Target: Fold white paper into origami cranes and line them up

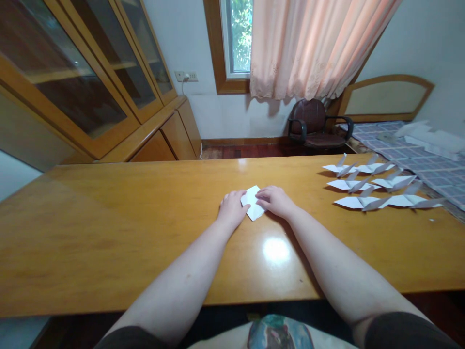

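Note:
A small white piece of folded paper (253, 202) lies on the wooden table in front of me, turned so that it looks like a diamond. My left hand (232, 207) grips its left side, with the thumb along the lower left edge and the fingers at the upper left. From the other side my right hand (275, 199) has bent fingers pressed on the paper's right part, and the thumb sits near its right edge. The fingertips hide both side corners. Several white paper cranes (363, 202) stand in rows on the table to the right.
The wooden table (119, 232) spans the view, its near edge just in front of my body. Beyond it are a brown office chair (316, 123), a bed with a checked cover (425, 165) and a pink curtain (308, 48). A glass-door cabinet (119, 58) stands left.

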`<state>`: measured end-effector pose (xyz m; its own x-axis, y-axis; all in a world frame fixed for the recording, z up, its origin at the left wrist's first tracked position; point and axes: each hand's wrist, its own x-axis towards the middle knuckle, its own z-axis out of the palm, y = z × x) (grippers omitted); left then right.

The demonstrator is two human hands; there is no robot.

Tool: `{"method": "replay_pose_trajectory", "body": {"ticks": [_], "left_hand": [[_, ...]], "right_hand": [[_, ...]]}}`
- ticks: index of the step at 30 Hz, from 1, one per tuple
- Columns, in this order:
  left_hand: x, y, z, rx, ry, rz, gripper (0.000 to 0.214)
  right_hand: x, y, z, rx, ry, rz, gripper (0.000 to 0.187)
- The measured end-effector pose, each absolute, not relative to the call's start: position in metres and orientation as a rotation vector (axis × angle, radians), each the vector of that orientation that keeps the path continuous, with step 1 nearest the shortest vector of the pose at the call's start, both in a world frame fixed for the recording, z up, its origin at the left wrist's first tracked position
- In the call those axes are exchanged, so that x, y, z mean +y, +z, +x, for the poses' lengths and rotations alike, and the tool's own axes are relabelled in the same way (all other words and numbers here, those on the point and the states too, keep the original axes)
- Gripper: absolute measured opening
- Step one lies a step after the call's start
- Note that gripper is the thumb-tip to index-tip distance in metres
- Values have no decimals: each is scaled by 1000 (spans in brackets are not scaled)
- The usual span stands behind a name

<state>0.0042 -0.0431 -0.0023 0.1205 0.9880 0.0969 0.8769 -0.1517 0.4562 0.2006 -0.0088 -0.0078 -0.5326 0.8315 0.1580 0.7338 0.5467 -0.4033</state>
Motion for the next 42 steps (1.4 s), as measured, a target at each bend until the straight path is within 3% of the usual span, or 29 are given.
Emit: {"method": "replay_pose_trajectory", "body": {"ticks": [3,6,11,19,28,32,38,42], "left_hand": [[-39,-2,1,1714,689,2059,33],[-33,-1,-6,1605,771,1977,35],[-27,0,-21,1618,517,2100,41],[-28,5,-28,1604,405,2260,29],[-25,5,-30,1352,478,2377,14],[-24,2,-27,1249,459,2334,19],[-22,-4,-16,1475,470,2329,26],[-23,-4,-11,1579,396,2358,26]], "right_hand": [[-10,-7,202,-2461,456,-1305,37],[-10,-8,204,-2475,481,-1321,41],[-10,-9,204,-2515,482,-1325,39],[-12,-5,202,-2531,429,-1282,29],[-13,-7,203,-2518,637,-1136,32],[-9,-14,205,-2464,803,-1044,31],[-10,-16,199,-2259,990,-1141,41],[-12,-9,194,-2300,848,-1170,23]]}}
